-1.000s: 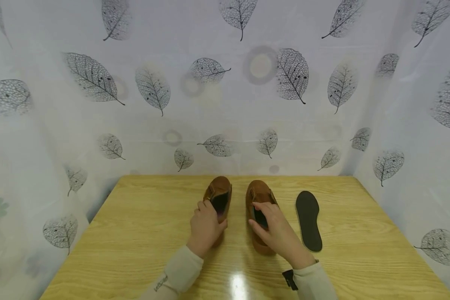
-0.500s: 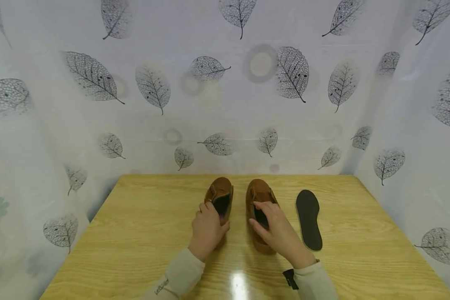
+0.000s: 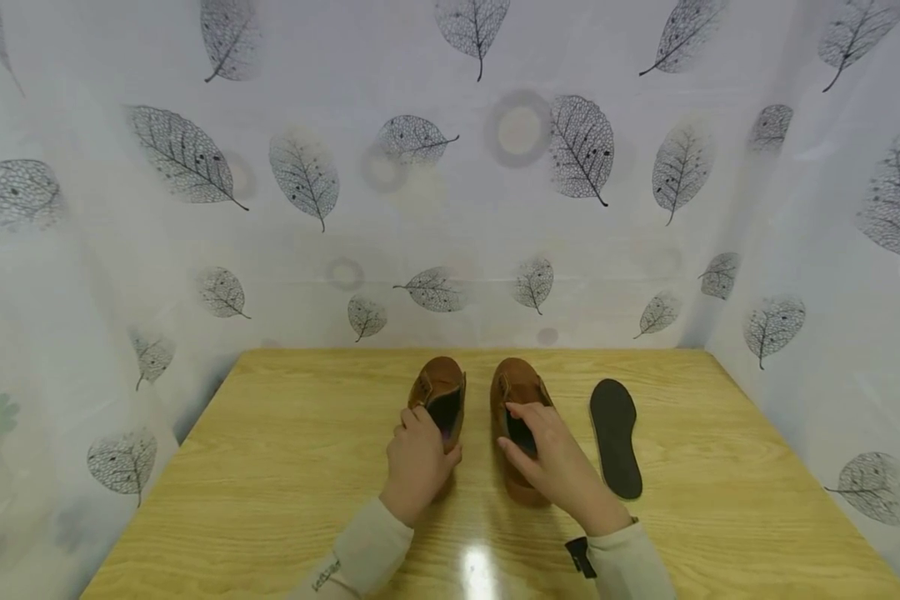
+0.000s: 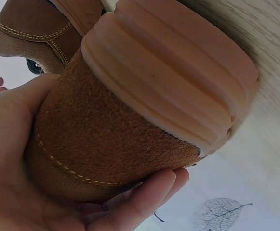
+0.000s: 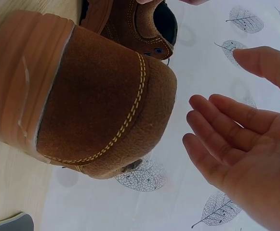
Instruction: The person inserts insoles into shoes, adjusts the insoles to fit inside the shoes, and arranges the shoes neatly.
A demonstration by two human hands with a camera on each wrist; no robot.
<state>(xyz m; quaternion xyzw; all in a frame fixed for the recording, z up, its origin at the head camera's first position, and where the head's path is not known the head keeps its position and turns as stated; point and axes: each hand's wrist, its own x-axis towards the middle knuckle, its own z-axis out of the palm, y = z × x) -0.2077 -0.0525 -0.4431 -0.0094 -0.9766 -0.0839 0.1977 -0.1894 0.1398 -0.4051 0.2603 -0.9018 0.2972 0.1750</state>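
Two brown suede shoes with tan soles stand side by side on the table, toes pointing away. My left hand (image 3: pixel 417 464) grips the left shoe (image 3: pixel 441 377) around its heel and side. In the left wrist view, thumb and fingers wrap the stitched collar of the heel (image 4: pixel 106 130). Above the opening of the right shoe (image 3: pixel 513 379) hovers my right hand (image 3: pixel 558 467), its fingers loosely bent. The right wrist view shows that hand apart from the right shoe's heel (image 5: pixel 96 96), with nothing in it. A black insole (image 3: pixel 615 437) lies flat to the right of the shoes.
The wood-grain table (image 3: pixel 292 433) runs back to a white curtain (image 3: pixel 390 217) printed with grey leaves, which also hangs along both sides. Light glares off the tabletop near the front middle.
My left hand and the left shoe have shifted slightly to the right, with the shoe's toe a little nearer me. The right hand, right shoe and insole stay put.
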